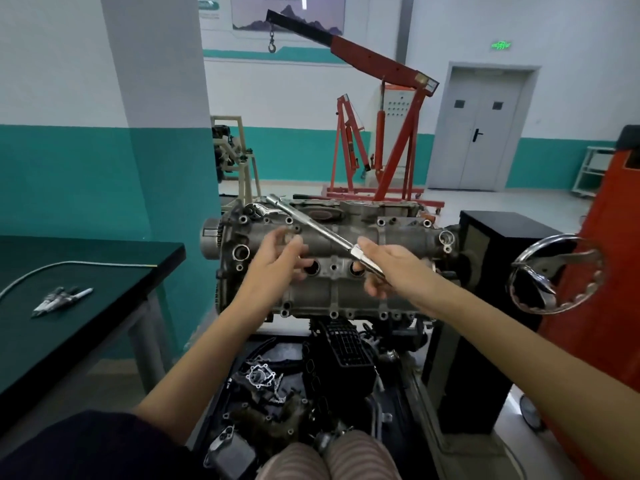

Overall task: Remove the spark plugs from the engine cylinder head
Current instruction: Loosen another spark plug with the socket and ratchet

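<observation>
Here, the grey cylinder head (pixel 346 268) sits on its stand at the middle of the room, its top face turned toward the person, with dark round plug wells (pixel 313 268) along its centre. The right hand (pixel 391 268) grips the handle end of a long chrome ratchet wrench (pixel 311 225), fingers curled around it; the shaft slants away toward 11 o'clock, and its head lies over the far upper corner of the casting. The left hand (pixel 280 259) hovers over the head just at 9 o'clock of the wrench, fingers loosely spread and holding nothing, partly covering one well.

At 9 o'clock stands a dark green table (pixel 104 271) bearing several spark plugs (pixel 62 299) in a small cluster, well apart from the engine. At 3 o'clock, a chrome handwheel (pixel 557 275) juts out beside a black box (pixel 485 306). Behind, at 12 o'clock, a red engine crane (pixel 381 133) rises with its hook (pixel 272 46) hanging. Below the head, at 6 o'clock, loose engine parts (pixel 277 386) crowd a low tray.
</observation>
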